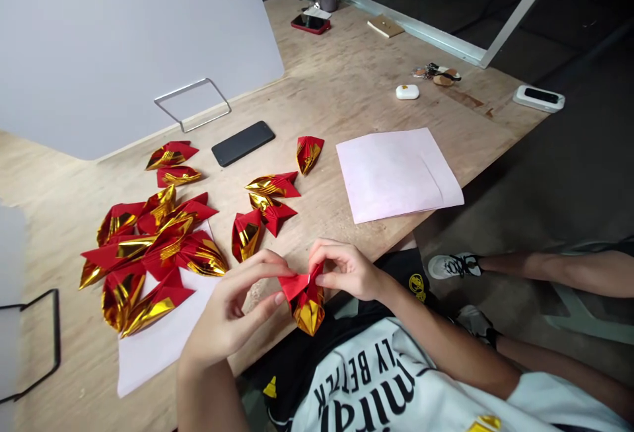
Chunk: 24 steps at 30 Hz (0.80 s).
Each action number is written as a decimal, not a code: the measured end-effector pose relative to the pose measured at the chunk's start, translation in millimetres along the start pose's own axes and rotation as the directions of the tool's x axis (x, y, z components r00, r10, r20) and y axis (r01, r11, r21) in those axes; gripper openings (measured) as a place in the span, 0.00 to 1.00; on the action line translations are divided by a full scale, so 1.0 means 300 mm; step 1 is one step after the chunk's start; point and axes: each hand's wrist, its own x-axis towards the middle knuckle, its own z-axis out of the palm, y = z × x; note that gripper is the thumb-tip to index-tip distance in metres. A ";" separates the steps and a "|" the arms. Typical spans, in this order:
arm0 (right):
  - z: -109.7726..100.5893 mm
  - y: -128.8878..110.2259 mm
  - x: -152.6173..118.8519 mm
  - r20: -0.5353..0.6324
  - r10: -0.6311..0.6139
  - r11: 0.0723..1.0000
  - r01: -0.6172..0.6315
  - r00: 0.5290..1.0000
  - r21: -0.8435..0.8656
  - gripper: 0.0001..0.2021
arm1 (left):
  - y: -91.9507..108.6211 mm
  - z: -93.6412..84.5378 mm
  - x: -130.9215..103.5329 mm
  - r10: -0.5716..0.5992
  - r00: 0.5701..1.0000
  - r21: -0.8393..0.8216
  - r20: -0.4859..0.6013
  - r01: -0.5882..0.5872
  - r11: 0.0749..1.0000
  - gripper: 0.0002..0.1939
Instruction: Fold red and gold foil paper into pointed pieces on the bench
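Both my hands hold one red and gold folded paper piece [306, 300] just over the near edge of the wooden table [347, 82]. My left hand [238, 306] pinches its red left flap between thumb and fingers. My right hand [344, 268] pinches its top right. Several finished red and gold folded pieces lie on the table: a pile [148, 247] at the left, partly on a white sheet [158, 343], and a few loose ones [270, 197] in the middle.
A pink sheet of paper [396, 171] lies at the right. A black phone [243, 143] lies beyond the pile, near a white board [123, 42] on a wire stand [193, 105]. An earbud case [407, 92], a red phone [310, 23] and keys [438, 74] are farther back.
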 end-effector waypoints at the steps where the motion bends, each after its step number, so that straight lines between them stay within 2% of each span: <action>1: -0.004 0.001 0.000 0.014 0.002 1.000 -0.002 1.000 0.019 0.04 | 0.002 -0.008 0.000 0.025 0.999 0.023 0.031 -0.026 0.999 0.12; 4: -0.008 0.002 -0.005 0.049 0.013 0.999 -0.016 0.999 0.049 0.05 | 0.010 -0.015 -0.001 0.074 0.993 0.025 0.096 -0.077 0.997 0.17; 7: 0.002 0.005 -0.011 0.011 0.069 0.988 -0.070 0.998 0.137 0.09 | 0.013 0.005 -0.002 0.069 0.995 0.006 0.072 -0.070 0.998 0.15; 12: 0.031 0.024 0.003 -0.148 0.181 0.894 -0.100 0.972 0.437 0.21 | -0.013 0.071 -0.020 0.088 0.985 0.053 -0.145 -0.081 0.995 0.16; 16: 0.037 0.033 0.019 -0.199 0.267 0.817 -0.111 0.943 0.566 0.17 | -0.042 0.114 -0.049 0.111 0.944 0.123 -0.312 -0.075 0.990 0.20; 18: 0.033 0.031 0.018 -0.181 0.262 0.812 -0.116 0.948 0.573 0.16 | -0.051 0.127 -0.066 0.109 0.935 0.135 -0.338 -0.067 0.989 0.22; 22: 0.025 0.023 0.002 -0.153 0.157 0.879 -0.068 0.976 0.472 0.25 | -0.059 0.153 -0.091 0.054 0.919 0.136 -0.390 0.000 0.991 0.22; 24: 0.026 0.022 -0.005 -0.145 0.116 0.908 -0.045 0.983 0.416 0.26 | -0.060 0.174 -0.095 -0.001 0.880 0.088 -0.475 0.049 0.995 0.23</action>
